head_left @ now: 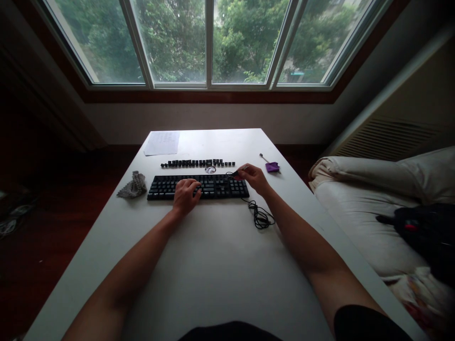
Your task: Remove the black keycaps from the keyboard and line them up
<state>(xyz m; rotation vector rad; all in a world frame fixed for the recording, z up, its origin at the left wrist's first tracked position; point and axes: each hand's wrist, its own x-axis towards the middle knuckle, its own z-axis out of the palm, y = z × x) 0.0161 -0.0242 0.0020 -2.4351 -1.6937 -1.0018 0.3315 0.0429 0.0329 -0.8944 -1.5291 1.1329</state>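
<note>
A black keyboard (209, 187) lies across the table, with some keys gone from its upper right part. My left hand (185, 193) rests on its middle, palm down, fingers spread over the keys and holding nothing. Over the keyboard's right end, my right hand (253, 177) pinches a small dark tool (235, 174) with thin wire ends, which looks like a keycap puller; the fingers hide part of it. Behind the keyboard, loose black keycaps (194, 163) stand in rows. A small round, shiny object (210, 169) sits between them and the keyboard.
The keyboard's coiled cable (261, 216) lies near my right forearm. A grey knitted cloth (133, 185) is at the left, a purple cloth (272, 167) and a thin brush (264, 157) at the right. Paper (162, 143) lies on the white table (220, 255). A sofa (359, 222) stands to the right.
</note>
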